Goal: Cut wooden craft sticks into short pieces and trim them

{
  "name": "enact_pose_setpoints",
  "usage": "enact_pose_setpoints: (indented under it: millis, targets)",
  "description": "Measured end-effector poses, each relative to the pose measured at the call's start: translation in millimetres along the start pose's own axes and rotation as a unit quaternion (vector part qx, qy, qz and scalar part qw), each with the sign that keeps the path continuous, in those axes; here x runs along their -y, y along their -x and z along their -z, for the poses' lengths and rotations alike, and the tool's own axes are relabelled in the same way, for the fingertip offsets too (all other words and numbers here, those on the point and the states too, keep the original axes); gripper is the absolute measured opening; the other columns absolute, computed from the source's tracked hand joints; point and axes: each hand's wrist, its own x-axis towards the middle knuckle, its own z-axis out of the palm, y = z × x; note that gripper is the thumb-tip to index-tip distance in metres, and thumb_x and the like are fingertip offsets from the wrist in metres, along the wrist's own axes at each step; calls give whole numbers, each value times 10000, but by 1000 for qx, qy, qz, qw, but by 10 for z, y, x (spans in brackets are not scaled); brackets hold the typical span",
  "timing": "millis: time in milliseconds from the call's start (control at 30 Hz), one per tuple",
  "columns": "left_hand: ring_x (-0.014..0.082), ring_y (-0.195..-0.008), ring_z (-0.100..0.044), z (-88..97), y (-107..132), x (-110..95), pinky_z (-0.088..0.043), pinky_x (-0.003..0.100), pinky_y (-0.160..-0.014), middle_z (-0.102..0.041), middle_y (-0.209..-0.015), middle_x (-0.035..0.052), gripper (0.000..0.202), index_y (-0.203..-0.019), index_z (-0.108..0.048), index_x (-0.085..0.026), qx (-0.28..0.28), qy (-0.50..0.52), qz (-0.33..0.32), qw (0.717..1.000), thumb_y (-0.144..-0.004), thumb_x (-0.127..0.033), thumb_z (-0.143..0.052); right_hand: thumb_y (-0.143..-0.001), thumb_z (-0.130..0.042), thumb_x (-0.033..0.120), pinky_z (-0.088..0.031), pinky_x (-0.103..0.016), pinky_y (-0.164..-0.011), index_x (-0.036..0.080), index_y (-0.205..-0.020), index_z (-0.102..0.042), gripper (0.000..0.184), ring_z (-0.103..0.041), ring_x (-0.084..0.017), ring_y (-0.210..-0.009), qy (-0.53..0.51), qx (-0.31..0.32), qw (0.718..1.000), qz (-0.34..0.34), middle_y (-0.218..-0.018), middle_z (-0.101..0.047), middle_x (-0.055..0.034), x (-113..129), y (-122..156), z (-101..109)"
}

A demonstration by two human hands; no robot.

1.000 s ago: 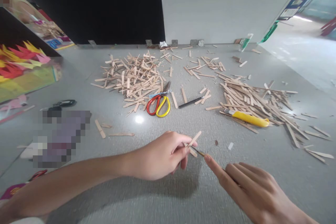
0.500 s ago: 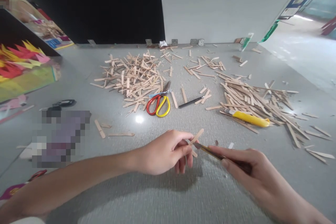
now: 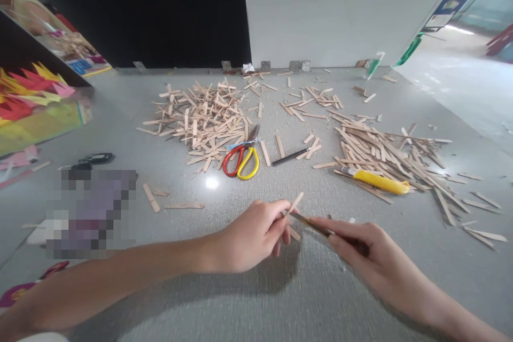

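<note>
My left hand [image 3: 250, 235] pinches a short wooden craft stick [image 3: 295, 203] between thumb and fingers, tilted up to the right just above the grey tabletop. My right hand [image 3: 363, 254] is closed around a thin craft knife [image 3: 310, 224] whose blade tip meets the stick near my left fingertips. A second stick piece [image 3: 294, 234] pokes out below my left fingers.
Piles of wooden sticks lie at centre left [image 3: 200, 117] and at right [image 3: 385, 152]. Red-and-yellow scissors [image 3: 240, 159], a black pen [image 3: 290, 156] and a yellow utility knife [image 3: 380, 181] lie between them. Loose sticks [image 3: 152, 197] sit to the left. Coloured paper [image 3: 32, 96] is at far left.
My right hand went from an extended forefinger on the knife to a full grip farther back, and the blade now rests against the stick. My left hand lifted slightly.
</note>
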Motion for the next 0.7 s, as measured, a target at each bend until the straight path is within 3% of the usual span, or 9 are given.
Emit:
enact_pose_setpoints:
  millis: [67, 133, 200, 300, 400, 533, 700]
  targets:
    - [117, -521, -588, 5, -7, 2, -449, 224, -510, -636, -697, -17, 253, -858, -543, -214, 3, 5, 12, 1000, -1084, -276, -447, -1156, -487, 324, -466, -220, -497, 176, -1493, -684, 418, -574, -118, -549, 186, -55, 971, 138, -736, -658, -2, -30, 14, -27]
    - [114, -522, -578, 17, -11, -9, -448, 225, -524, -636, -702, -21, 246, -868, -548, -214, 5, 4, 12, 1000, -1086, -283, -459, -1155, -466, 213, -481, -239, -498, 120, -1610, -535, 469, -609, -130, -559, 331, -93, 907, 241, -770, -674, -5, -39, 30, -52]
    - [109, -518, -559, 28, -13, -20, -439, 224, -540, -609, -670, -33, 258, -855, -547, -213, 8, -5, 8, 1000, -1089, -275, -455, -1138, -393, 95, -477, -259, -471, 48, -1710, -322, 578, -599, -144, -529, 421, -101, 853, 292, -722, -635, 14, -19, 36, -63]
    - [106, -509, -527, 31, -16, -19, -420, 223, -544, -566, -637, -46, 282, -844, -532, -215, 15, -17, 13, 1000, -1099, -270, -424, -1081, -313, -17, -500, -273, -461, -23, -1740, -88, 697, -599, -158, -514, 476, -98, 817, 310, -686, -622, 17, 26, 22, -54]
    - [111, -506, -514, 24, -17, 9, -416, 231, -534, -563, -656, -45, 300, -862, -503, -224, 32, -14, 26, 999, -1119, -319, -382, -1047, -321, -41, -511, -278, -454, -29, -1738, -67, 737, -595, -162, -514, 478, -91, 817, 308, -688, -629, 13, 47, 6, -43]
    - [120, -523, -464, 16, -25, 59, -397, 252, -554, -532, -638, -43, 336, -845, -488, -226, 38, -50, 6, 998, -1128, -358, -362, -1041, -340, -27, -477, -279, -430, -9, -1734, -124, 726, -561, -159, -497, 443, -78, 840, 304, -698, -624, 16, 36, 14, -41]
    - [127, -560, -470, 24, -58, 97, -374, 268, -585, -540, -662, -29, 321, -805, -484, -225, 33, -97, -34, 994, -1104, -290, -386, -1058, -325, -15, -463, -258, -443, 25, -1623, -424, 575, -573, -138, -484, 389, -54, 879, 272, -716, -659, 0, -69, 60, -78]
